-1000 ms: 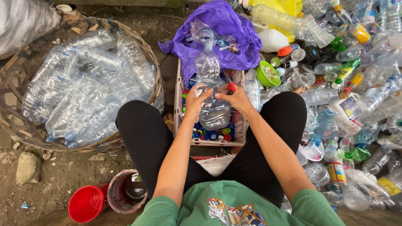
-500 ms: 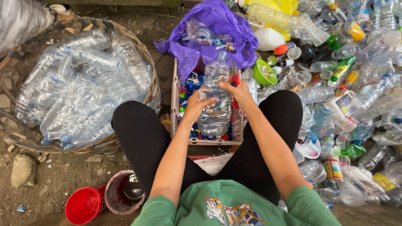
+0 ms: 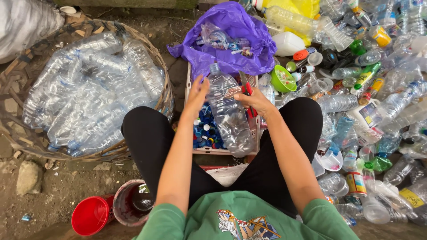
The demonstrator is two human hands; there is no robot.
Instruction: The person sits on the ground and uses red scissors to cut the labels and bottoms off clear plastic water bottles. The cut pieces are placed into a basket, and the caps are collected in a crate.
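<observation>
Left hand (image 3: pixel 197 94) is off the bottle (image 3: pixel 229 116) now, fingers spread wide beside it at centre frame; a moment ago both palms gripped it. Right hand (image 3: pixel 255 101) holds it alone, with a red-handled cutter (image 3: pixel 247 91) in its fingers, over the crate (image 3: pixel 224 152) of caps. Basket (image 3: pixel 164 95) sits upper left.

Clear crinkled glossy plastic bottle (image 3: pixel 229 115), woven rough cane basket (image 3: pixel 164 95) left of it, thin shiny purple plastic bag (image 3: pixel 231 40) beyond it, matt green cotton shirt (image 3: pixel 249 218), smooth glossy red plastic cup (image 3: pixel 91 215).
</observation>
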